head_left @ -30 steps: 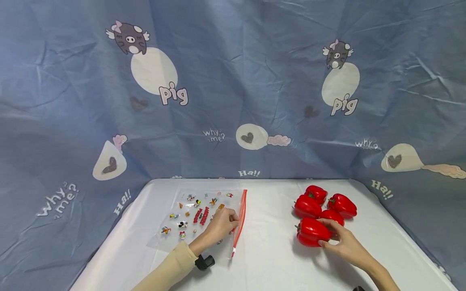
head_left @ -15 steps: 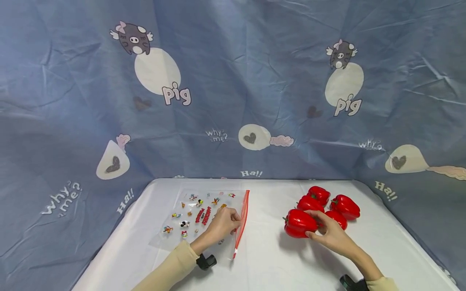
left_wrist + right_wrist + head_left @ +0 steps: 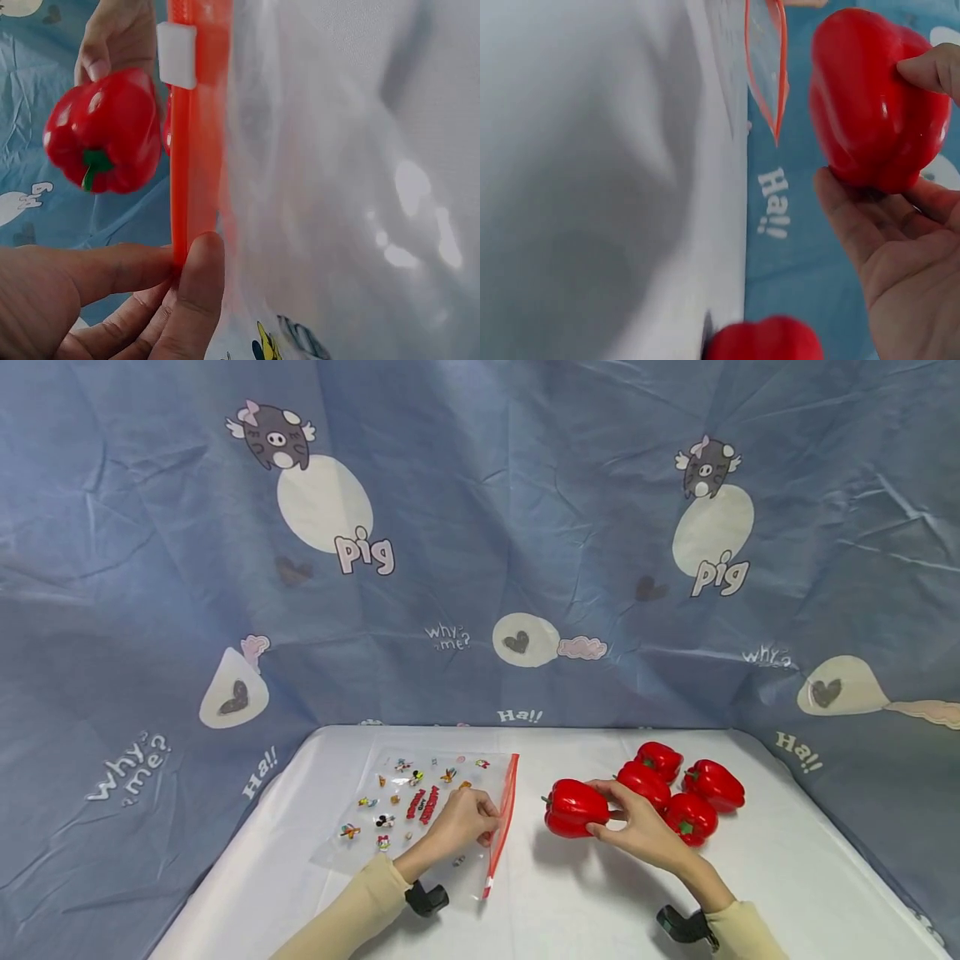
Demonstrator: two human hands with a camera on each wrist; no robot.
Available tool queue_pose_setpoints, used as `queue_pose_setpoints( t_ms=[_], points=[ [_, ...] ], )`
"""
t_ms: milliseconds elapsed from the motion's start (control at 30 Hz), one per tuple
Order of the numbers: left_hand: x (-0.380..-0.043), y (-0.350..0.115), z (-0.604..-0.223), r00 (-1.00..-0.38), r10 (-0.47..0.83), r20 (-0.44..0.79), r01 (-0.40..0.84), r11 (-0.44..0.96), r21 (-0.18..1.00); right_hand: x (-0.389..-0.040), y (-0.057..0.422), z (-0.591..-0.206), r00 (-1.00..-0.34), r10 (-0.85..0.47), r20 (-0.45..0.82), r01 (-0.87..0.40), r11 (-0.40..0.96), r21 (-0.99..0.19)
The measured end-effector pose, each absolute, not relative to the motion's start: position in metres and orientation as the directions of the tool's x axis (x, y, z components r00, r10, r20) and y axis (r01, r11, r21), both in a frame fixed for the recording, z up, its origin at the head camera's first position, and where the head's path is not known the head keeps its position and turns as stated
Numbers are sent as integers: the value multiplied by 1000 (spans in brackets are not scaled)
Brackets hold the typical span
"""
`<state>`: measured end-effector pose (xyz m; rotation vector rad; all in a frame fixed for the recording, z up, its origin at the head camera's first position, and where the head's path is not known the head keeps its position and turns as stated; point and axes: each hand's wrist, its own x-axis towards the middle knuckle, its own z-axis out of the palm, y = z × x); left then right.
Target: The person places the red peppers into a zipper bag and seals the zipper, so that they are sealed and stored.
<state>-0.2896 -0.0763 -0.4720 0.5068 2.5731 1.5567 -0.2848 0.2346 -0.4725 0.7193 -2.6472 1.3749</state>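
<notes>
A clear zip bag (image 3: 390,785) printed with cartoon figures lies on the left of the table, its red zip edge facing right. My left hand (image 3: 461,820) pinches that edge between thumb and fingers. In the left wrist view, a white slider (image 3: 178,56) sits on the orange-red zip (image 3: 199,150). The right wrist view shows the bag's mouth (image 3: 769,67) parted. My right hand (image 3: 637,827) grips a red bell pepper (image 3: 576,808) from its right side, thumb opposite fingers. The pepper is held off the table, stem pointing left, a short way right of the bag.
Several more red bell peppers (image 3: 690,817) sit grouped at the right rear of the white table (image 3: 600,918). Behind the table hangs a blue printed cloth (image 3: 420,568). A black wrist device (image 3: 426,900) is worn on the left arm, another (image 3: 684,925) on the right.
My right hand has carried the pepper left, away from the other peppers and closer to the bag. The left hand keeps its pinch on the zip edge.
</notes>
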Motion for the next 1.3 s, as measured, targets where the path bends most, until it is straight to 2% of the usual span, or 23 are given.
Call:
queue_pose_setpoints(
  t_ms=[433,767,1300],
  points=[
    [-287,-75,-466,-949,315,34,164,397,903,-284,189,-463,-867,-426,258,-449,445,-775],
    [-287,-74,-465,-955,296,32,155,399,904,-293,178,-483,-836,-461,299,-485,365,-794],
    [-285,-74,-461,-962,252,104,207,429,879,-297,174,-502,-847,-463,263,-473,428,-770]
  ],
)
